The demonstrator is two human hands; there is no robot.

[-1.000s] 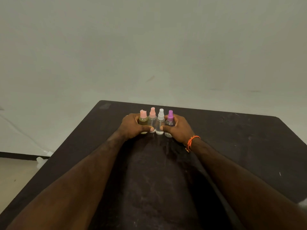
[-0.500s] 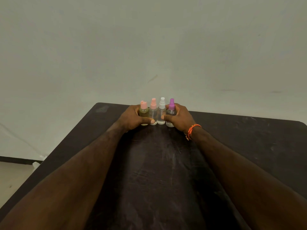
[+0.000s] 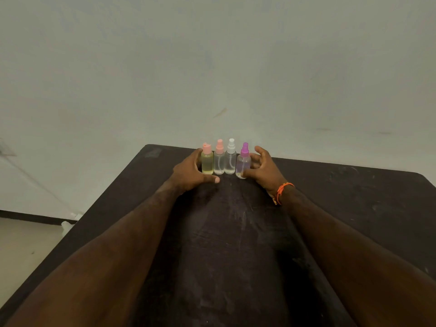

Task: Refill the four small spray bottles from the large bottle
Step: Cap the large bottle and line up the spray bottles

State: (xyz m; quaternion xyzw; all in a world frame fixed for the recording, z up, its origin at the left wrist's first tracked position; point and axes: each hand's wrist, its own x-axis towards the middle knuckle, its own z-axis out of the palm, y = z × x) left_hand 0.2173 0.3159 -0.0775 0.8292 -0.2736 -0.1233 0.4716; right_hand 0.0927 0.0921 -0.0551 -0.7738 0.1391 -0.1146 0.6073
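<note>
Four small transparent plastic bottles stand upright in a tight row near the far edge of the dark, scuffed rectangular table [image 3: 236, 244], side by side and touching or nearly touching. From the person's left to right they are: a bottle of yellowish liquid with a peach flip-top cap [image 3: 207, 162], a clear bottle with a peach-pink spray head [image 3: 219, 161], a clear bottle with a white spray head [image 3: 230, 160], and a clear bottle with a purple spray head [image 3: 243, 164]. The purple-capped bottle sits slightly nearer the person than the other three.

The left hand [image 3: 188, 172] lies at the left end of the row. Its fingers curve up beside the yellowish bottle, at or just short of the bottle's wall; whether they touch cannot be told. The thumb extends along the table in front of the row, its tip below the peach-pink spray bottle and clear of it. The hand is unclenched and grasps nothing.

The right hand [image 3: 264, 169] lies at the right end of the row. Its fingers are spread and bent, standing just beside the purple-capped bottle. The thumb reaches to the base of that bottle and appears to touch it. The hand is loosely cupped, not closed around the bottle. An orange cord bracelet [image 3: 282, 192] circles the right wrist.

Both forearms extend across the table from the near edge. A pale plain wall [image 3: 212, 67] stands behind the table.
</note>
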